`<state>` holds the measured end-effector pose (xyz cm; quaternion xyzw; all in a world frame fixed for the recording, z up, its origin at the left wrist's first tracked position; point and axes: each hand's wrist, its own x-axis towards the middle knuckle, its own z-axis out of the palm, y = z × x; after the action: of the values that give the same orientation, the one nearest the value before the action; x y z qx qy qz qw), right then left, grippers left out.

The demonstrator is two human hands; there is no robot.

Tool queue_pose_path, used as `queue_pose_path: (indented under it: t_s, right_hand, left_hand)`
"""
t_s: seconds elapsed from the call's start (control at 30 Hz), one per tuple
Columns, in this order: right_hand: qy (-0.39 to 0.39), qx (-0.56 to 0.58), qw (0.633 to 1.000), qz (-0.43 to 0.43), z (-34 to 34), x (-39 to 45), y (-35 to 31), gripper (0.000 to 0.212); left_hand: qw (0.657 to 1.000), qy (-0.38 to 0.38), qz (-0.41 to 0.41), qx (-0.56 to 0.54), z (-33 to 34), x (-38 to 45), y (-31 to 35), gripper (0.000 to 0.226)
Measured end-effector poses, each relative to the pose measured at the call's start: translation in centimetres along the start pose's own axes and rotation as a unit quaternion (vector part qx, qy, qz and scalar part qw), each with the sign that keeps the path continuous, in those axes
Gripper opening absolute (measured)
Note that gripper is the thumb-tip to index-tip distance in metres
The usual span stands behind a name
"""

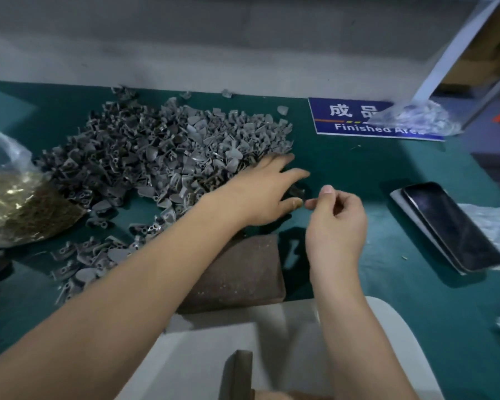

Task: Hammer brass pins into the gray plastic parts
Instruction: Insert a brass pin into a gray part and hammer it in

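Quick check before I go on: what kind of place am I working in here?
Most likely a small factory assembly bench. A big heap of gray parts covers the green mat, a bag of brass pins sits at the left, and a blue "Finished Area" sign marks where done pieces go.

My left hand [267,192] covers a gray part [298,192] so I can't tell if I grip it; whatever my right hand [337,223] pinches is too small to make out; a plastic bag [416,118] hides the end of the blue sign [355,119]; the bag of brass pins [18,203] runs off the left edge.
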<state>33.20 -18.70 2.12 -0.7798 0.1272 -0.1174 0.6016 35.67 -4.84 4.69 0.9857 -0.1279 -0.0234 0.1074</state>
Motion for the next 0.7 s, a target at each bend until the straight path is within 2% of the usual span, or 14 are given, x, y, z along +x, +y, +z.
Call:
queue_pose_path:
  t_s: [0.17, 0.27, 0.4, 0.7]
  right_hand:
    - [-0.019, 0.025, 0.999, 0.022, 0.1, 0.8, 0.2, 0.024]
    - [-0.053, 0.035, 0.998, 0.017, 0.2, 0.6, 0.1, 0.024]
    - [-0.096, 0.034, 0.995, 0.001, 0.4, 0.0, -0.3, 0.023]
    - [-0.235, -0.020, 0.966, -0.109, 0.8, -1.9, -1.2, 0.022]
  left_hand:
    - [0.997, 0.048, 0.035, 0.041, 0.7, 0.7, 0.3, 0.034]
    - [0.998, 0.056, 0.008, 0.030, 0.4, -0.5, -0.9, 0.026]
    - [0.999, 0.026, -0.038, -0.014, -0.6, -3.6, -3.2, 0.017]
    - [0.995, -0.001, -0.094, -0.028, -1.4, -8.9, -4.8, 0.023]
